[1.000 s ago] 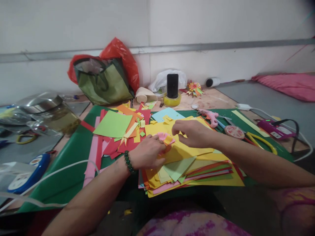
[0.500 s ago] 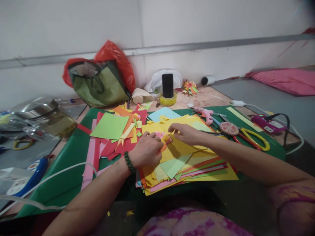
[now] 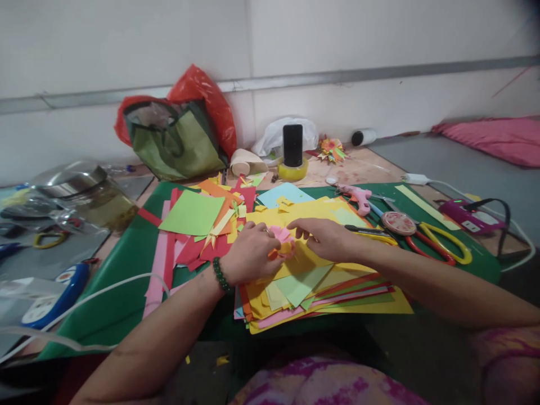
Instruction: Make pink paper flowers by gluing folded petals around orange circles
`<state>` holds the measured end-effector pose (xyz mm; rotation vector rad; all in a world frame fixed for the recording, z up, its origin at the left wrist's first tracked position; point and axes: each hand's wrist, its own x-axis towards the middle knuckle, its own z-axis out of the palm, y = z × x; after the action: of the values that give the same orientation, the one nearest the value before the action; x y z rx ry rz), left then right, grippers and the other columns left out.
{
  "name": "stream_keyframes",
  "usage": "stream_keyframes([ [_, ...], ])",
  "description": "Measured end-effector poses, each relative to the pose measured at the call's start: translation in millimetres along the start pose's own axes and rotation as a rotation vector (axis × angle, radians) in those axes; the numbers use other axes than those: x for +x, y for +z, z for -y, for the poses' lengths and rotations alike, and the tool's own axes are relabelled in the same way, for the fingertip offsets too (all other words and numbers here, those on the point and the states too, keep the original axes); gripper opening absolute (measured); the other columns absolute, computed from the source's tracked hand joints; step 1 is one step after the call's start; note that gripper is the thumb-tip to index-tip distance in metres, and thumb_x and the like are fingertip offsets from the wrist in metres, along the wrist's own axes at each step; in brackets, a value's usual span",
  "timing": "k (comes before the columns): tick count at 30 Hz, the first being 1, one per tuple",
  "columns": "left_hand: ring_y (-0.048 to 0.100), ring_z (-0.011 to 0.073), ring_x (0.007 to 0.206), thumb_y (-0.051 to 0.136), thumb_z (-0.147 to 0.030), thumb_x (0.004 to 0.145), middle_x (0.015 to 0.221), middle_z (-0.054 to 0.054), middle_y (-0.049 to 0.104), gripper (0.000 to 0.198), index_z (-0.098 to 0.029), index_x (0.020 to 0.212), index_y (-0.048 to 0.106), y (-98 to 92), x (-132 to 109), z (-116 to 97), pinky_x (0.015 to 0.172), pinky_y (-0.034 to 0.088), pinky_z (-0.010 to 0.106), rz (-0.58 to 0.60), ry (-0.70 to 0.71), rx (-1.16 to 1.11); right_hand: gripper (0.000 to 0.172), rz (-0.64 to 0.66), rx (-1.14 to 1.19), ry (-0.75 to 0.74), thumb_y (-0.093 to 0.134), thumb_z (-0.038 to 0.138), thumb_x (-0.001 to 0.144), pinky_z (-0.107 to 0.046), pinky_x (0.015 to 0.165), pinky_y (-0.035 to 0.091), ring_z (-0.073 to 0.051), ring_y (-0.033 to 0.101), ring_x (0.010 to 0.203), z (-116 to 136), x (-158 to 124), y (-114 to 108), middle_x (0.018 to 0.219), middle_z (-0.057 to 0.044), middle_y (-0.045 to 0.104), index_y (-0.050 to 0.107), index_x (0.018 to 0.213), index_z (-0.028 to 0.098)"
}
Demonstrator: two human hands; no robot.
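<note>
My left hand, with a green bead bracelet at the wrist, is closed on the near side of a pink and orange paper flower. The flower is held just over a thick stack of yellow and mixed coloured paper. To the flower's right is my right hand, its fingers bent and apart, the index fingertip close to the pink petals. Whether that fingertip touches them I cannot tell. A utility knife lies beyond my right forearm.
Scissors, a pink glue gun and a purple power adapter lie at right. Green and red paper scraps spread at left. Behind stand a phone on a tape roll, a green bag and a finished rosette.
My right hand has drawn slightly back from the flower, its index finger straighter. More of the flower's pink petals now show. The whole view has shifted a little.
</note>
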<state>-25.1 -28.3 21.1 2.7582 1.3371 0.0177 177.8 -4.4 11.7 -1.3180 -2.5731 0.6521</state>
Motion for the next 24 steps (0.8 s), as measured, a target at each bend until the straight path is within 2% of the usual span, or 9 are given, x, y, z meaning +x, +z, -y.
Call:
stream_keyframes([
  [3,0.056,0.0246,0.088,0.058,-0.035,0.082,0.080,0.009,0.071,0.024,-0.016,0.075,0.071,1.2,-2,-6,0.077,0.035,0.039,0.074,0.025,0.060,0.043,-0.098,-0.001,-0.055,0.048,0.009,0.079,-0.029,0.074,0.049,-0.019,0.066,0.084,-9,-13,-4,0.098,-0.008,0.072,0.061,0.120,0.015],
  [6,0.056,0.0245,0.090,0.059,-0.036,0.082,0.080,0.008,0.071,0.023,-0.017,0.074,0.071,1.6,-6,-5,0.078,0.035,0.038,0.086,0.054,0.054,0.030,-0.209,-0.020,-0.061,0.048,0.021,0.084,-0.028,0.069,0.048,-0.018,0.066,0.077,-22,-28,-16,0.090,-0.007,0.072,0.066,0.108,0.017],
  [9,0.056,0.0239,0.088,0.061,-0.036,0.082,0.078,0.007,0.070,0.021,-0.018,0.073,0.070,2.4,-9,-2,0.077,0.036,0.037,0.052,0.081,0.027,0.025,-0.322,-0.058,0.046,0.048,0.029,0.085,-0.026,0.062,0.046,-0.016,0.063,0.067,-39,-40,-37,0.078,-0.004,0.072,0.069,0.096,0.020],
  [13,0.057,0.0237,0.087,0.061,-0.037,0.082,0.079,0.007,0.070,0.022,-0.019,0.073,0.069,4.1,-10,2,0.078,0.036,0.038,0.030,0.099,-0.011,0.027,-0.442,-0.139,0.243,0.048,0.037,0.085,-0.025,0.056,0.039,-0.016,0.058,0.060,-58,-51,-71,0.069,-0.002,0.069,0.070,0.086,0.021],
  [16,0.057,0.0229,0.085,0.059,-0.037,0.083,0.080,0.006,0.070,0.023,-0.020,0.071,0.069,4.9,-9,4,0.079,0.037,0.038,0.019,0.113,-0.029,0.038,-0.423,-0.292,0.434,0.044,0.047,0.086,-0.027,0.050,0.030,-0.016,0.051,0.053,-69,-59,-89,0.055,-0.002,0.059,0.065,0.067,0.021],
  [18,0.057,0.0219,0.083,0.058,-0.036,0.084,0.079,0.005,0.070,0.023,-0.020,0.070,0.068,5.6,-9,6,0.078,0.037,0.038,0.007,0.124,-0.034,0.049,-0.390,-0.380,0.560,0.039,0.055,0.088,-0.028,0.049,0.027,-0.016,0.049,0.052,-78,-64,-95,0.053,-0.003,0.056,0.059,0.059,0.020],
  [21,0.057,0.0208,0.081,0.058,-0.034,0.084,0.078,0.005,0.070,0.024,-0.020,0.068,0.067,6.8,-9,7,0.078,0.037,0.037,-0.008,0.145,-0.035,0.053,-0.332,-0.437,0.691,0.035,0.057,0.089,-0.029,0.051,0.028,-0.018,0.052,0.057,-99,-62,-97,0.062,-0.007,0.062,0.060,0.061,0.020],
  [24,0.057,0.0213,0.082,0.059,-0.034,0.084,0.078,0.005,0.070,0.022,-0.020,0.071,0.068,7.5,-9,6,0.078,0.037,0.037,-0.002,0.138,-0.022,0.057,-0.229,-0.407,0.784,0.034,0.062,0.089,-0.029,0.055,0.032,-0.021,0.058,0.066,-122,-43,-89,0.074,-0.011,0.068,0.066,0.069,0.019],
])
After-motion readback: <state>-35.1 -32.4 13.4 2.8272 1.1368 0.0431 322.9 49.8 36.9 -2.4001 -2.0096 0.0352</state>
